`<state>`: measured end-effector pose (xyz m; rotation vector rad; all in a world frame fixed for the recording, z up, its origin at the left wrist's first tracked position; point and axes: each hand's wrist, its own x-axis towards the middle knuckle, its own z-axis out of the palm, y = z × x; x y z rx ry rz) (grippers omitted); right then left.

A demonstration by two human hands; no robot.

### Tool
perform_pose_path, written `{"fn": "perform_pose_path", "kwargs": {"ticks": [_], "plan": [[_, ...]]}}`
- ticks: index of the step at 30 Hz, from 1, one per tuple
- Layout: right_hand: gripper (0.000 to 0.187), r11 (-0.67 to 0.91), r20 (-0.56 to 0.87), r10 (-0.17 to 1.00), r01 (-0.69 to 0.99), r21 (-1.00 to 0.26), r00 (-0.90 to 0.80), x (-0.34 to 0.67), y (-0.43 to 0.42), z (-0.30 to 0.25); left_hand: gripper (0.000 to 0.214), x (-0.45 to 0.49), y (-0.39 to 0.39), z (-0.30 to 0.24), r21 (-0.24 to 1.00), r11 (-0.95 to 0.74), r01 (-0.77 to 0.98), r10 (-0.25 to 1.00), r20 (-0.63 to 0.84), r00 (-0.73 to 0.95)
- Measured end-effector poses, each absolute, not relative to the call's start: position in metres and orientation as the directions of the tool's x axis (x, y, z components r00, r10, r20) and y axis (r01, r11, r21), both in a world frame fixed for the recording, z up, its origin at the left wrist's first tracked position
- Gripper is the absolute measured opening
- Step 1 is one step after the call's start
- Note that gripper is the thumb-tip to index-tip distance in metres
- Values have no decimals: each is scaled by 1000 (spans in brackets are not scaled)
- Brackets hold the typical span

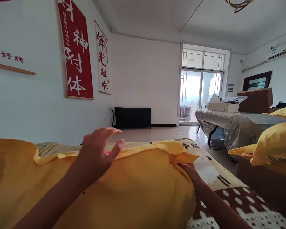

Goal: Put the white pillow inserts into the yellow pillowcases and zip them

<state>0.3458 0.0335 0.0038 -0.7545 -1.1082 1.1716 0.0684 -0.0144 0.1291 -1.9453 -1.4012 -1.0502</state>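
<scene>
A big yellow pillow fills the lower half of the view, lying on a bed with a patterned brown-and-cream cover. My left hand hovers over the pillow's top edge with fingers stretched out and apart, holding nothing. My right hand reaches to the pillow's right end. Its fingers are tucked under the yellow fabric and hidden, so what they grip does not show.
Two more yellow pillows lie at the right. A table under a silver cover carries cardboard boxes. Red and white scrolls hang on the left wall. A black stand sits by the far wall near a glass door.
</scene>
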Motion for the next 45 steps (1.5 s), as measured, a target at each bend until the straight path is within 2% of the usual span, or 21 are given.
{"fn": "perform_pose_path", "kwargs": {"ticks": [1, 2, 4, 7, 10, 13, 18, 21, 24, 26, 27, 29, 32, 35, 37, 39, 45], "plan": [[40, 268, 289, 957, -349, -898, -9, 343, 36, 7, 37, 96, -18, 125, -84, -449, 890, 541, 767, 346], [39, 274, 307, 951, -373, -887, -32, 342, 37, 11, 41, 121, -19, 121, -155, -517, 842, 531, 714, 457], [39, 294, 336, 940, -366, -883, -55, 341, 39, 16, 50, 164, -14, 113, -197, -547, 813, 559, 637, 531], [41, 333, 342, 940, -266, -905, 15, 348, 42, 15, 45, 197, 1, 106, -163, -526, 835, 652, 553, 519], [40, 349, 344, 937, -268, -898, 66, 354, 45, 8, 41, 196, 16, 103, -36, -487, 873, 767, 461, 447], [37, 301, 335, 942, -425, -854, -7, 353, 49, 0, 45, 184, 26, 100, 125, -450, 884, 851, 361, 382], [33, 162, 297, 947, -615, -771, -123, 354, 63, -12, 42, 174, 33, 101, 419, -491, 764, 867, 317, 384], [39, 147, 304, 941, -627, -765, -151, 367, 69, -26, 41, 173, 33, 101, 539, -548, 639, 835, 398, 380], [46, 358, 442, 895, -502, -787, -54, 385, 66, -38, 43, 175, 35, 97, 471, -534, 702, 819, 494, 291], [52, 496, 528, 849, -337, -800, -3, 393, 58, -41, 42, 180, 39, 95, 343, -541, 768, 779, 549, 303], [53, 517, 536, 844, -260, -815, -2, 394, 54, -42, 39, 185, 41, 95, 272, -559, 783, 752, 564, 341], [49, 473, 484, 875, -200, -858, -7, 393, 48, -41, 31, 198, 43, 98, 145, -597, 789, 714, 544, 441], [42, 340, 362, 932, -308, -888, -15, 384, 45, -41, 18, 221, 44, 104, -46, -598, 800, 713, 425, 557], [43, 280, 329, 941, -358, -891, -80, 377, 47, -42, 19, 238, 43, 107, -147, -565, 812, 765, 274, 582], [41, 308, 358, 927, -320, -896, -109, 378, 48, -42, 20, 241, 44, 105, -127, -564, 816, 789, 209, 578], [34, 363, 398, 912, -260, -895, -95, 381, 50, -42, 20, 238, 44, 102, -80, -561, 824, 798, 214, 563], [24, 489, 473, 869, -103, -866, 144, 393, 65, -51, 42, 217, 42, 104, 154, -415, 897, 897, 236, 374]]}}
